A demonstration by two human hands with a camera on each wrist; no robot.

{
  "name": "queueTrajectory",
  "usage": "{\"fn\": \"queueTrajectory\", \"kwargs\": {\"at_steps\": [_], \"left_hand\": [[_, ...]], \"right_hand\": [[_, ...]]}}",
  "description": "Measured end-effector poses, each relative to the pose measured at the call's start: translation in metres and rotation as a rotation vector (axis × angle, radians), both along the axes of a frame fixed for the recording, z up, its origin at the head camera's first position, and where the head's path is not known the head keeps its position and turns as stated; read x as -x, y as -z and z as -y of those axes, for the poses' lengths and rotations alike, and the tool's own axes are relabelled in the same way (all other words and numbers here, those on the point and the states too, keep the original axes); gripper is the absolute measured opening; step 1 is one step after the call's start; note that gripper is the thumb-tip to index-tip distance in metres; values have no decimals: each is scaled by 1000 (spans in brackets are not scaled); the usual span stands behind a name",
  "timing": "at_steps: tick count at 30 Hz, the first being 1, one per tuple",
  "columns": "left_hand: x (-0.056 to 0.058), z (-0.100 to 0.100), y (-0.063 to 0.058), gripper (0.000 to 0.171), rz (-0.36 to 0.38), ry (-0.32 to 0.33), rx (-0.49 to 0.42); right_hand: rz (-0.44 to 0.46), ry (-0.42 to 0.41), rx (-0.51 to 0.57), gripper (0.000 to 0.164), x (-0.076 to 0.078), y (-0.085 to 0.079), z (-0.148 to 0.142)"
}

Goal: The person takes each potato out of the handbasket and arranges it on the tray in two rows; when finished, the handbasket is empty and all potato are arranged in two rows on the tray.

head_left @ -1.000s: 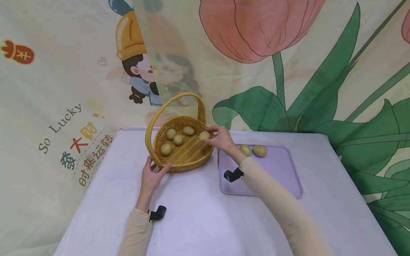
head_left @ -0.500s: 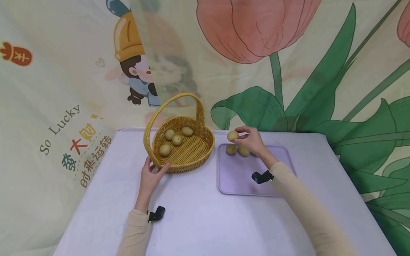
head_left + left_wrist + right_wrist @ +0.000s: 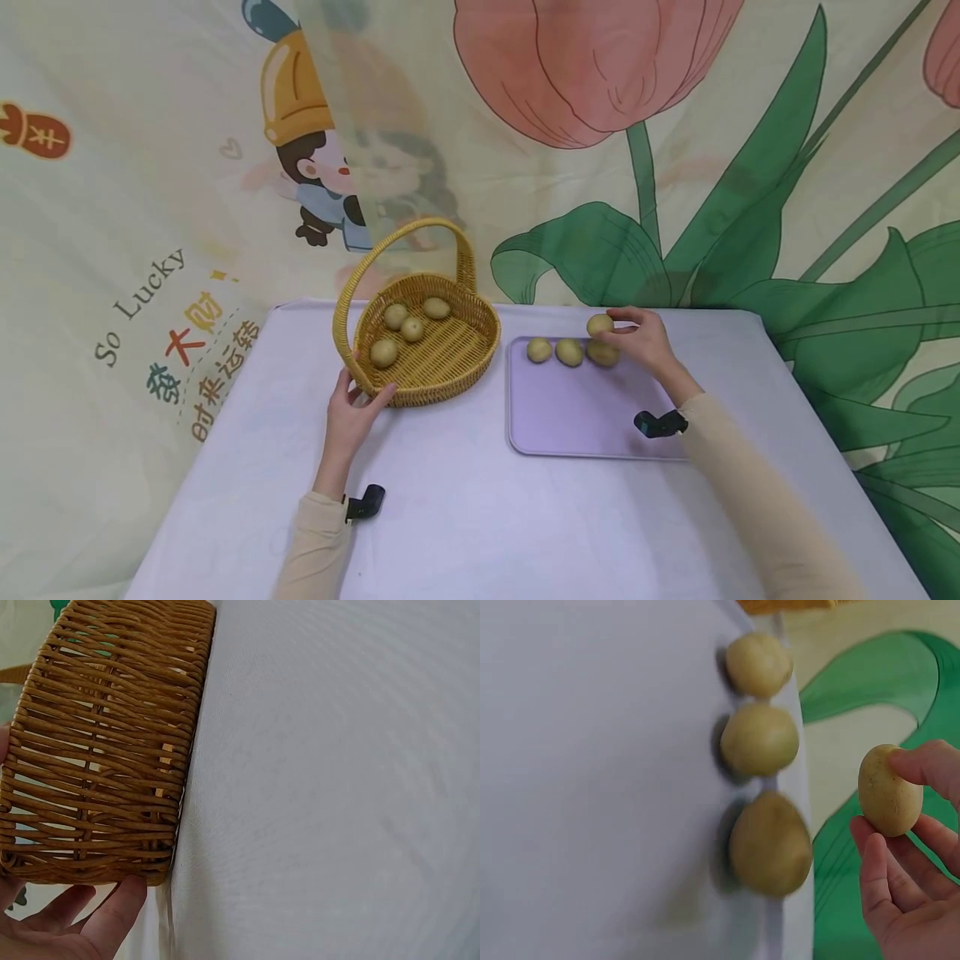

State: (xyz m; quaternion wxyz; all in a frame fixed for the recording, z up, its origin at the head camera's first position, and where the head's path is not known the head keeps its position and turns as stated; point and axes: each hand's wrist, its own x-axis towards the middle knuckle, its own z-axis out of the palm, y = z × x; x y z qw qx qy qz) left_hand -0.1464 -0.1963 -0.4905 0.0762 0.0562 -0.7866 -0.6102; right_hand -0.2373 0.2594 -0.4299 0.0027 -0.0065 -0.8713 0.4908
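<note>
A potato [image 3: 890,790] is pinched between the thumb and fingers of my right hand [image 3: 642,340], raised over the back edge of the lilac tray [image 3: 570,417]. Three more potatoes lie in a row along that edge: a left one [image 3: 538,350], a middle one [image 3: 569,352] and a right one [image 3: 603,353], which the held potato partly overlaps in the head view. My left hand [image 3: 354,414] grips the near left end of the wicker basket [image 3: 442,392], thumb along the front and fingers round the side [image 3: 112,915]. Several potatoes [image 3: 384,353] sit in the basket's left and back part.
The basket's tall arched handle [image 3: 367,271] rises above its left and back. A white cloth [image 3: 450,517] covers the table. A printed curtain [image 3: 585,225] hangs right behind the table's back edge.
My right hand has carried a potato from the basket rightward to over the tray's back right part. The left potato on the tray came into view. My left hand stays at the basket.
</note>
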Motion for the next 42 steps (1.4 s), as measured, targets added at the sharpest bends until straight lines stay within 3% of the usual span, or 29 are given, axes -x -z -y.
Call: {"fn": "queueTrajectory", "kwargs": {"at_steps": [5, 12, 20, 23, 30, 35, 42], "left_hand": [[1, 1, 2, 83, -20, -8, 5], [1, 0, 2, 84, -14, -5, 7], [0, 1, 1, 84, -6, 1, -5], [-1, 0, -3, 85, 12, 8, -15], [-14, -10, -36, 83, 29, 24, -15], [-16, -12, -41, 84, 46, 18, -5], [-14, -11, -39, 84, 43, 16, -11]], "right_hand": [[35, 51, -34, 56, -5, 7, -19], [7, 80, -56, 55, -7, 24, -43], [49, 133, -45, 57, -13, 37, -55], [63, 151, -49, 56, -15, 41, -58], [97, 170, -51, 55, -16, 46, -62], [142, 184, -45, 56, -16, 47, -61], [143, 191, -53, 55, -16, 49, -60]]}}
